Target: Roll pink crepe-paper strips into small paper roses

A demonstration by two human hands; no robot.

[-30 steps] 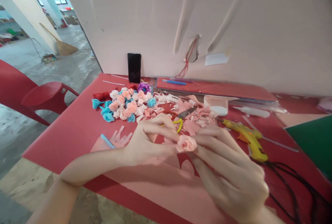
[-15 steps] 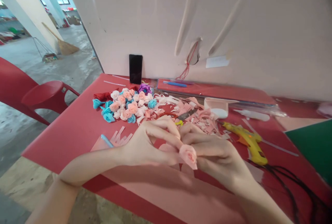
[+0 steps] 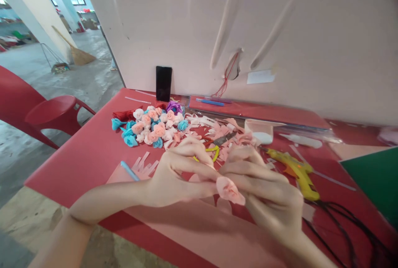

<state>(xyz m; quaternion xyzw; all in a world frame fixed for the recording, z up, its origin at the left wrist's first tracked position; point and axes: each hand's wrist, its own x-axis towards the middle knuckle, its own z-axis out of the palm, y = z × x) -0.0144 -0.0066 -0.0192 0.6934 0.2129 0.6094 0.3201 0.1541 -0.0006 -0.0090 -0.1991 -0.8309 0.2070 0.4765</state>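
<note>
A pink paper rose [image 3: 229, 190] is held between my two hands above the red table, its layered opening facing me. My left hand [image 3: 186, 175] pinches it from the left with thumb and fingers. On the other side my right hand [image 3: 264, 185] has its bent fingers against the rose's edge. Beneath my hands lies a large pink sheet [image 3: 199, 230], with loose pink petal pieces [image 3: 224, 205] near the rose. Yellow-handled scissors [image 3: 215, 152] rest just behind my fingers, partly hidden by them.
Finished paper roses [image 3: 152, 127] in several colours are heaped at the back left. Pink scraps [image 3: 230, 131] lie beside them. A yellow glue gun [image 3: 297, 170] with black cables is at the right, and a black phone [image 3: 163, 83] leans on the white panel [image 3: 186, 32].
My right hand has shifted slightly right and turned, and the rose now tilts further to the right. More of the yellow scissor handle shows between my hands.
</note>
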